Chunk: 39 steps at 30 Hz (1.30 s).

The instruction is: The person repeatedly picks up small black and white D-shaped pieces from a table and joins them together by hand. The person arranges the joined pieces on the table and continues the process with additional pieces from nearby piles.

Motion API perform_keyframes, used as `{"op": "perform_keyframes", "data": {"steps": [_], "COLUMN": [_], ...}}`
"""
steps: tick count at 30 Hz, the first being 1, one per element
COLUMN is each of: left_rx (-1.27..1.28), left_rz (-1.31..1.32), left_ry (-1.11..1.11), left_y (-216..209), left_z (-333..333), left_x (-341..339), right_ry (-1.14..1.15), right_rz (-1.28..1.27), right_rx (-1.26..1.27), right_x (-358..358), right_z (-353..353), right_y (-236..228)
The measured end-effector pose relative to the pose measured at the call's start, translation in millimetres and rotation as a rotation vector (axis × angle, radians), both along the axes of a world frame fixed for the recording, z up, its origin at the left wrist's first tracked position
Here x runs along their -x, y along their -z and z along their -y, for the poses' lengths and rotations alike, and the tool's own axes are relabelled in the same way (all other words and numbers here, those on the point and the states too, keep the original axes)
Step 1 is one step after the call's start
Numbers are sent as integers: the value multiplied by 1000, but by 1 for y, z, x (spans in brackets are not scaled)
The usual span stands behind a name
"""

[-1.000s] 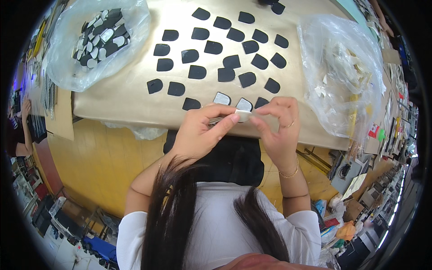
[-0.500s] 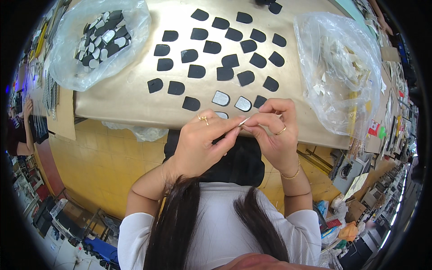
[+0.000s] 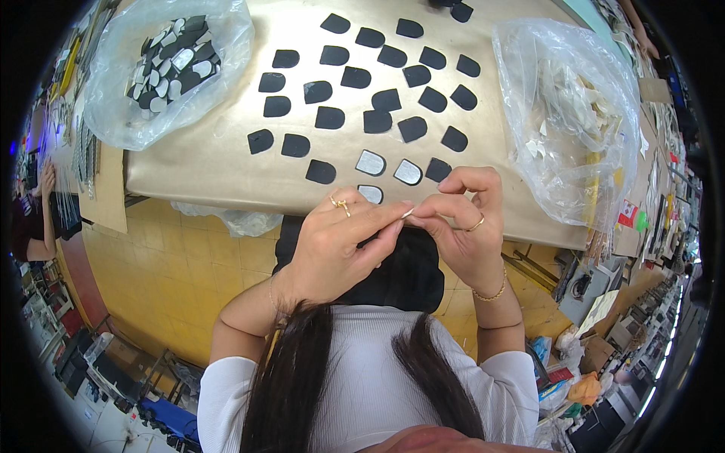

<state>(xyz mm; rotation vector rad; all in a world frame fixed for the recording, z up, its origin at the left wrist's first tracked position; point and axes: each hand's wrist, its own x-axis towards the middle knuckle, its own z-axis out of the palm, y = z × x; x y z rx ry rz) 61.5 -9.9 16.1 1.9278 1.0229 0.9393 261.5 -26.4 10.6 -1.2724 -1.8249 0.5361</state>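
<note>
Both hands meet just past the table's near edge, pinching a small, thin white piece between their fingertips. My left hand grips it with thumb and forefinger. On its other side, my right hand pinches with thumb and forefinger, its other fingers curled loosely. Most of the piece is covered by fingers, so its full shape cannot be made out. Just beyond lie dark rounded pieces with silvery faces, among them one silver-faced piece and another. A black rounded piece rests near my right fingers.
Several black D-shaped pieces are spread over the tan-covered table. At the left, a clear plastic bag holds a heap of black and silver pieces. Another clear bag with whitish scraps lies at the right. A person's arm shows far left.
The white piece and my fingertips have shifted slightly nearer to me. More of the silver-faced piece beside my left hand now shows. The pieces on the table stay put.
</note>
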Motion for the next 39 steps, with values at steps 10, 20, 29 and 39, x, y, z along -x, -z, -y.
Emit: {"op": "perform_keyframes", "data": {"steps": [10, 20, 29, 39], "left_rx": [339, 1192, 1029, 1148], "left_rz": [86, 293, 373, 391], "left_ry": [55, 54, 111, 27], "left_y": [-3, 0, -1, 12], "left_z": [1, -9, -5, -9], "left_x": [5, 8, 6, 5], "right_ry": [-28, -56, -47, -195], "right_rz": [123, 247, 279, 61], "right_rx": [-73, -320, -267, 21], "right_x": [-3, -8, -9, -23], "right_z": [3, 8, 8, 27], "right_y": [5, 15, 12, 4]}}
